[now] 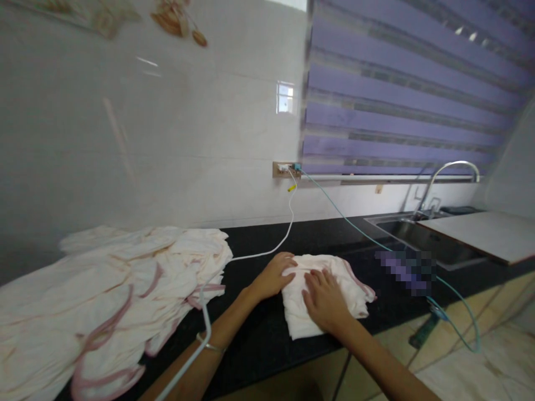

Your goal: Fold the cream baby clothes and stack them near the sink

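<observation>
A small folded cream cloth with pink trim lies on the black countertop near its front edge. My left hand rests on the cloth's left edge, fingers curled over it. My right hand lies flat on top of the cloth, fingers spread, pressing it down. A large loose pile of the same cream cloths with pink edging covers the counter to the left, apart from both hands.
A white cable and a teal cable run from a wall socket across the counter. A sink with a curved tap sits at the right, partly covered by a light board. Purple blinds hang above.
</observation>
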Tool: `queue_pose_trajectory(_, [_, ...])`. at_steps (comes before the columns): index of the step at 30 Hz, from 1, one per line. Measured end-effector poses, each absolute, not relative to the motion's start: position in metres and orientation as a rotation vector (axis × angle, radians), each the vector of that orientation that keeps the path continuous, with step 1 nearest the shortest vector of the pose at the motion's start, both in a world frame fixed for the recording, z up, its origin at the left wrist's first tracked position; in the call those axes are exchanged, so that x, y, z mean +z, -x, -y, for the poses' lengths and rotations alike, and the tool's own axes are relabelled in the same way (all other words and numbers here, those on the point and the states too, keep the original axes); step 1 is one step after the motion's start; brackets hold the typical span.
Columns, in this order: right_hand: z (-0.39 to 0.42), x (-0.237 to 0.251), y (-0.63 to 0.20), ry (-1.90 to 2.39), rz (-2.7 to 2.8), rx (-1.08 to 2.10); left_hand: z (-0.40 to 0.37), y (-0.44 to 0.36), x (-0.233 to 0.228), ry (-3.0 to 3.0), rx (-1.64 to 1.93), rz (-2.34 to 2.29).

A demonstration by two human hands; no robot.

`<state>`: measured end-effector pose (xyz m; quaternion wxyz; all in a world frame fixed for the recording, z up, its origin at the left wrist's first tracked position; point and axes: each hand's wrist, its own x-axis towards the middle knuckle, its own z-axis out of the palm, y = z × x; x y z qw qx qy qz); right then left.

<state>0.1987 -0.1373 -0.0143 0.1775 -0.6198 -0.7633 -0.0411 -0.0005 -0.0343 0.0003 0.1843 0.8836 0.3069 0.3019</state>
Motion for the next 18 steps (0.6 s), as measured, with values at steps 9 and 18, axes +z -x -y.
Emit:
queue_pose_trajectory(9, [0.100, -0.011, -0.241, 2.096, 2.112, -0.080, 0.037, 0.003, -0.008, -2.540, 0.511, -1.117])
queue_pose_trajectory(18, [0.011, -0.025, -0.298, 2.036, 2.219, -0.151, 0.057, 0.001, 0.010, -2.627, 0.135, -1.108])
